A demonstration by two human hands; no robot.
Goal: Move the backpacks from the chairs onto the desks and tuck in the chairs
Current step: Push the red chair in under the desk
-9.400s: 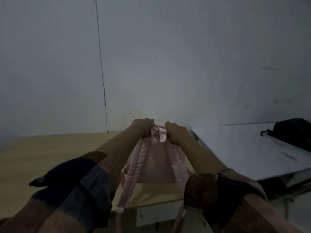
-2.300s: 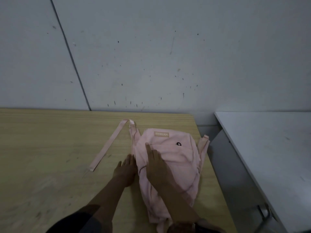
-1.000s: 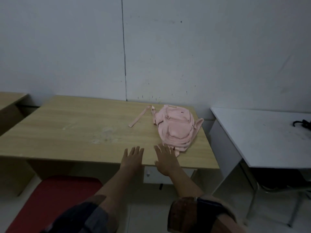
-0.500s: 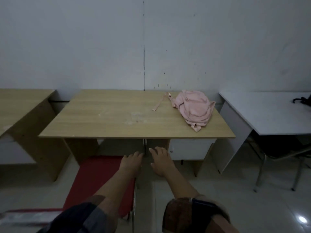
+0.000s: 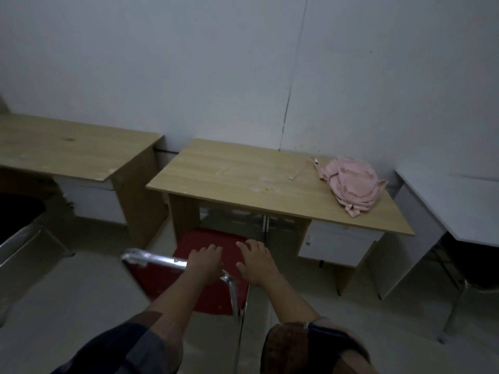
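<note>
Closest to me, both sleeves are showing at the bottom of the frame, forearms reaching forward over the red chair [image 5: 208, 268]. My left hand [image 5: 204, 261] is lying on the chrome top rail of the chair back, fingers draped over it toward the seat; I can't tell if it's actually gripping or just resting. My right hand [image 5: 255, 259] is sitting just right of the rail's corner, fingers spread loosely and holding nothing, though I can't say whether it's touching the chair.

The chair is standing in front of the middle surface [image 5: 243, 182], seat front just reaching under its edge, the back well out from it.

Further out, the pink backpack [image 5: 351, 187] is lying slumped on that wooden surface, at its far right end near the wall, one strap trailing left across the top. A white drawer unit [image 5: 337, 245] is hanging under the right side.

Off to the left another wooden surface [image 5: 67, 147] is standing beside it, with a dark chair [image 5: 19, 214] in front. On the right a white surface [image 5: 459, 201] is showing, with a dark chair [image 5: 475, 265] under it.
</note>
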